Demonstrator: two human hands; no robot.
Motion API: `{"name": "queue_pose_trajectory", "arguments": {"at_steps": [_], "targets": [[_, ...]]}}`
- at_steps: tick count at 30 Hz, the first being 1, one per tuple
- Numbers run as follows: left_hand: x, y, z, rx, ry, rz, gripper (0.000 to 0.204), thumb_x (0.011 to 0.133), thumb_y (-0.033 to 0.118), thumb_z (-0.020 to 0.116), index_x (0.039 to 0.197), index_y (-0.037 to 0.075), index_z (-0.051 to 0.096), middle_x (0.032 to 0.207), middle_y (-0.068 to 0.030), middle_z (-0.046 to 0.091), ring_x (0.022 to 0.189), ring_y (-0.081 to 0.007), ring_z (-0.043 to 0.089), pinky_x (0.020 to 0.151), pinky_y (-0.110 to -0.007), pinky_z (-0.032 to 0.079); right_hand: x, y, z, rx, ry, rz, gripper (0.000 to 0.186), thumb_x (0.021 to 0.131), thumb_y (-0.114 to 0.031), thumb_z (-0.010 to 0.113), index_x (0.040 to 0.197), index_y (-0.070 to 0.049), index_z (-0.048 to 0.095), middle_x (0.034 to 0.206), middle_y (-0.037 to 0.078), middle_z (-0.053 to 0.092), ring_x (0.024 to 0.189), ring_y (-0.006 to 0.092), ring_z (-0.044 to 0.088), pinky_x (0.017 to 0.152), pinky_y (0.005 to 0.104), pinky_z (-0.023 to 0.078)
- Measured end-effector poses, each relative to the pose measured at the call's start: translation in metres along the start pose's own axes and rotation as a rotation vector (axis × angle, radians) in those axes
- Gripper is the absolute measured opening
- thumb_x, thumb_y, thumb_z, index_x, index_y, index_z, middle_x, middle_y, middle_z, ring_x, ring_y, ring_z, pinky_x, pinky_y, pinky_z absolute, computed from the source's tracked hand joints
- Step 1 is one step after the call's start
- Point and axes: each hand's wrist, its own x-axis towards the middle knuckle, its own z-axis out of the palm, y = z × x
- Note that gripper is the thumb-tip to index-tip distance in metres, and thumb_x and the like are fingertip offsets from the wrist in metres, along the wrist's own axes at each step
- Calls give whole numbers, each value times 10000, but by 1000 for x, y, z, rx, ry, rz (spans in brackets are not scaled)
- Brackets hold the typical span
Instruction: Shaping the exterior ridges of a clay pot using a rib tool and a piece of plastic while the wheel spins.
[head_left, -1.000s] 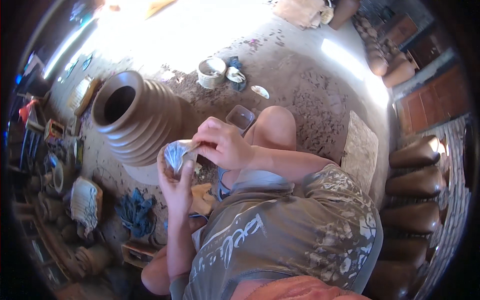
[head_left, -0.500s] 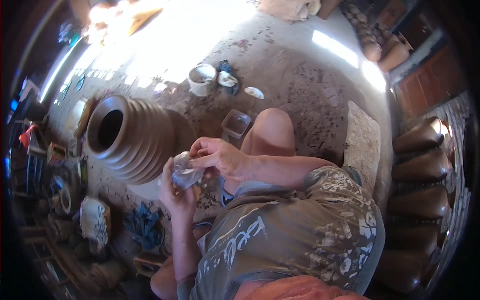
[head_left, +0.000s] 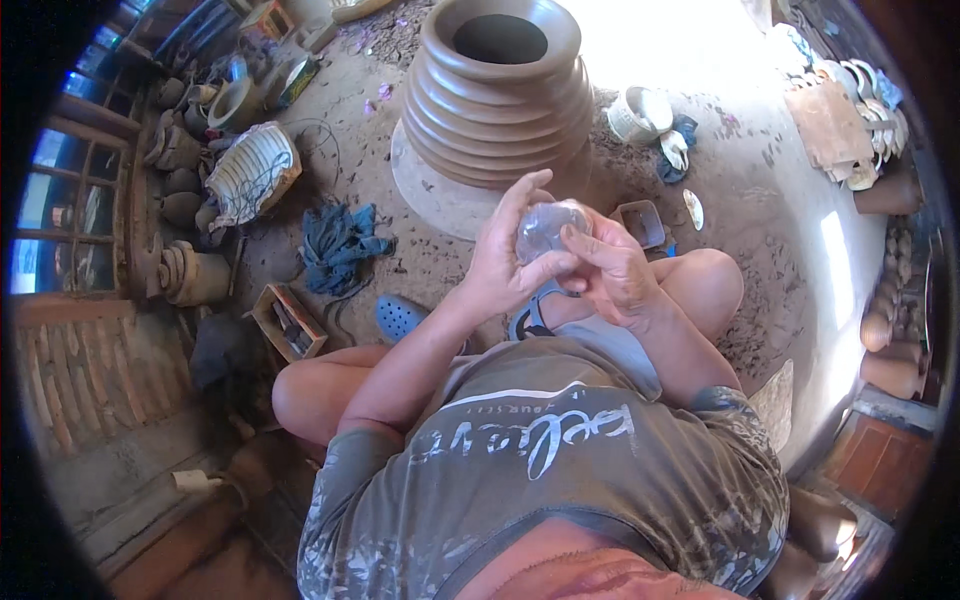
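Note:
My left hand and my right hand are close together over my lap, both gripping a small bundle of clear, wrinkled plastic. My left fingers curl along its left side and my right thumb lies on its face; what the plastic wraps, if anything, I cannot make out. Just beyond my hands stands a big brown clay pot with stacked horizontal ridges and a wide rim, on a pale round base.
A blue cloth, wooden box and blue clog lie left. Pottery lines that wall. A white bucket and small plastic tub sit beyond my right hand. More pots line the right wall.
My view has swung leftward, so the pot appears at upper centre. My right fingers, earlier pinching the plastic's top edge, now wrap its right side with the thumb across it.

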Motion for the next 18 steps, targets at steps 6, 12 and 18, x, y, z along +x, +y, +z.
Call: {"name": "queue_pose_trajectory", "arguments": {"at_steps": [6,12,18], "targets": [[-9,-9,-15,266,-112,98,1195,639,623,876,1538,17,371,1162,-198,597,1044,-367,641,870,-449,537,11,12,2,-98,71,219,308,940,-145,749,1212,-52,637,1091,26,685,929,97,672,720,263,532],[-11,-21,-20,473,58,359,1116,684,725,794,1480,9,481,1310,-243,562,1155,-402,607,960,-488,510,20,20,-3,-109,78,139,376,986,-127,692,1333,-22,597,1214,89,682,1098,206,686,964,378,571],[-17,-24,-9,216,156,224,452,869,231,649,1247,-15,674,1251,-255,599,1164,-400,608,981,-471,508,25,32,6,-29,3,63,386,950,-110,739,1296,-29,589,1179,64,665,1091,199,669,980,378,544]]}}
